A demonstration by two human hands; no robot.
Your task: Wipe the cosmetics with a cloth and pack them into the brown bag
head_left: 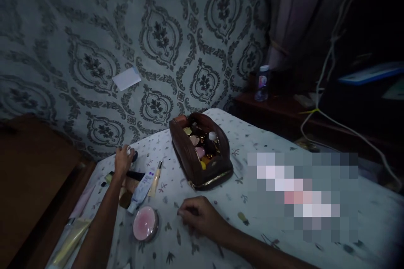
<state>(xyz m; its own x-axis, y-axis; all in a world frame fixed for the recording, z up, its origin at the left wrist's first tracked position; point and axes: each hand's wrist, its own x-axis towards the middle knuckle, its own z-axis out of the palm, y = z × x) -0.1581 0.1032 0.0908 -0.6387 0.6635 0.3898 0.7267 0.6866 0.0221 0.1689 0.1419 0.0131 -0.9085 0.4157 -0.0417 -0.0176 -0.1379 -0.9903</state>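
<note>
At the far left of the patterned sheet, my left hand (124, 162) is closed around a small item with a bit of white and a dark round part showing; its kind is hidden. My right hand (200, 216) rests in front of the bag with curled fingers and nothing visible in them. A brown zip cosmetic bag (186, 151) stands open, filled with small bottles and containers. Near my left forearm lie a whitish squeeze tube (142, 191), a slim beige tube (155, 180) and a brown-capped container (125, 197). Between my arms sits a round pink-lidded jar (145, 223).
A yellowish tube (71, 239) and a pink item (82, 201) lie along the left edge. Patterned wallpaper (158, 33) rises behind, with a white card (126, 78). A clear bottle (261, 84) stands on a dark ledge; a white cable (325, 63) hangs at right. One patch is pixelated.
</note>
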